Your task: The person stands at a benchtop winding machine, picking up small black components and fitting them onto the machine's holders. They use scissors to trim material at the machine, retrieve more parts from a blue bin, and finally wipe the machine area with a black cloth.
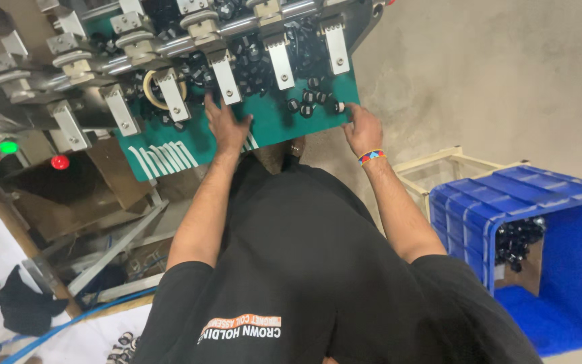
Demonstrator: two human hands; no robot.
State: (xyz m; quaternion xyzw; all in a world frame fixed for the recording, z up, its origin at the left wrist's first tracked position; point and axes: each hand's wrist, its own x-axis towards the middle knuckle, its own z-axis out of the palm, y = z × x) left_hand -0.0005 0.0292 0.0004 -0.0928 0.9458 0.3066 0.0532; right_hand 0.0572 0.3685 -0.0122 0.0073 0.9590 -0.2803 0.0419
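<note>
L grip (227, 125) flat on green tray (271, 128), R grip (362, 128) seemingly fingertipping black caps (308, 101)

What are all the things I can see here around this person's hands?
Green work plate: one, green with white stripes at its near left corner, at top centre under both hands.
Small black parts: many, black, scattered on the plate and heaped among the clamps.
Metal clamps: a curved row, silver, on the machine above the plate.
Tape roll: one, beige, among the clamps at left.
Indicator lights: one green, one red, at left.
Blue crate: one, lower right, with black parts inside.
Blue hose: one, lower left.
Left hand: flat on the plate.
Right hand: fingertips at a black part on the plate's right edge; woven wristband.
</note>
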